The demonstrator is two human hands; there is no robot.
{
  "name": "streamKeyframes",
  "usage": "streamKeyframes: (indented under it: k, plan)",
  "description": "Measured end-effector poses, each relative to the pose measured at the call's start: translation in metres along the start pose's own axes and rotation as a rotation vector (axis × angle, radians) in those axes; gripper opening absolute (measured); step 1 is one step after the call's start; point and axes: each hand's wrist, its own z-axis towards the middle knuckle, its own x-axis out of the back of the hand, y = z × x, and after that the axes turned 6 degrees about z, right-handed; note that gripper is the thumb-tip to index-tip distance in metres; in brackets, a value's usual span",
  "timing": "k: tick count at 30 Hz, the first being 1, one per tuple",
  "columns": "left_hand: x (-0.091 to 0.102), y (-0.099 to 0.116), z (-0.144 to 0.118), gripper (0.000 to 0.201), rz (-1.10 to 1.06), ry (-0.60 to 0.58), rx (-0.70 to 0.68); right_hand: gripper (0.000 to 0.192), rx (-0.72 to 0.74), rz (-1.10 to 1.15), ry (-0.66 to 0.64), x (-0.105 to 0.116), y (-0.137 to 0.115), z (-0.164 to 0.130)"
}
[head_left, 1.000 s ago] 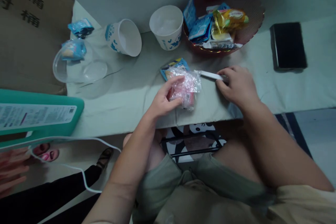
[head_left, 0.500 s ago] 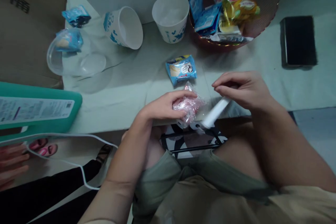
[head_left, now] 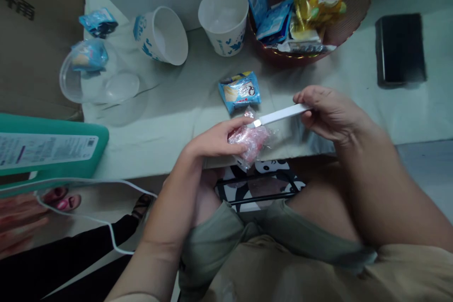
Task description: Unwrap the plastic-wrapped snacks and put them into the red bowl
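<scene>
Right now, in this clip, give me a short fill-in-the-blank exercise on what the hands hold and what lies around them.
1. The left hand grips a crinkly clear packet with ____ contents.
2. The right hand holds a white tool whose tip points at the ____.
3. Just behind the packet lies a ____ snack pack.
4. The two paper cups stand left of the snack ____.

Missing words: pink; packet; blue; basket

the left hand (head_left: 215, 139) covers much of the crinkled clear plastic packet with pink contents (head_left: 252, 138), so what the pink thing is cannot be told. the tip of the slim white tool (head_left: 281, 115) in the right hand (head_left: 329, 113) is too small to identify. the dark red bowl of snack packets (head_left: 339, 33) is cut off by the top edge, the teal flat object with a white label (head_left: 53, 148) by the left edge. print on the label is illegible.
</scene>
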Motion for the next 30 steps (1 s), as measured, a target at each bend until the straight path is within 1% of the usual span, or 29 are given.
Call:
streamKeyframes:
  k: [3, 4, 6, 7, 9, 11, 14, 18, 21, 24, 26, 30]
  plan:
    - [0.001, -0.002, 0.001, 0.069, -0.018, 0.015, 0.003, 0.045, -0.108, 0.138, -0.077, -0.003, -0.004, -0.007]
    - [0.002, -0.002, 0.002, 0.070, -0.023, 0.010, -0.001, 0.045, -0.122, 0.153, -0.107, -0.005, -0.005, -0.008]
    - [0.003, -0.002, 0.003, 0.069, -0.035, -0.005, -0.015, 0.044, -0.111, 0.150, -0.151, -0.008, -0.005, -0.011]
    - [0.003, -0.001, 0.003, 0.067, -0.039, -0.013, -0.023, 0.043, -0.093, 0.146, -0.152, -0.010, -0.005, -0.011]
    - [0.003, -0.001, 0.003, 0.065, -0.037, -0.027, -0.028, 0.039, -0.047, 0.148, -0.106, -0.012, -0.002, -0.009]
    - [0.002, 0.000, 0.003, 0.064, -0.029, -0.026, -0.012, 0.036, -0.001, 0.155, -0.027, -0.014, 0.001, -0.005]
    - [0.000, 0.000, 0.002, 0.064, -0.028, -0.024, -0.003, 0.039, 0.024, 0.154, 0.054, -0.018, 0.006, -0.002]
    - [0.000, 0.003, 0.003, 0.066, -0.033, -0.037, -0.034, 0.044, -0.012, 0.152, 0.044, -0.027, 0.012, 0.000]
    - [0.001, 0.005, 0.002, 0.069, 0.003, -0.051, -0.026, 0.040, -0.013, 0.102, 0.012, -0.032, 0.016, 0.002]
    - [0.003, 0.004, 0.001, 0.075, 0.044, -0.061, -0.045, 0.036, 0.002, 0.028, -0.010, -0.032, 0.018, 0.003]
    - [0.004, 0.003, 0.000, 0.078, 0.055, -0.077, -0.071, 0.034, 0.010, 0.015, 0.013, -0.028, 0.016, 0.004]
    - [0.007, 0.002, 0.000, 0.082, 0.061, -0.085, -0.101, 0.034, 0.029, 0.072, 0.098, -0.022, 0.011, 0.003]
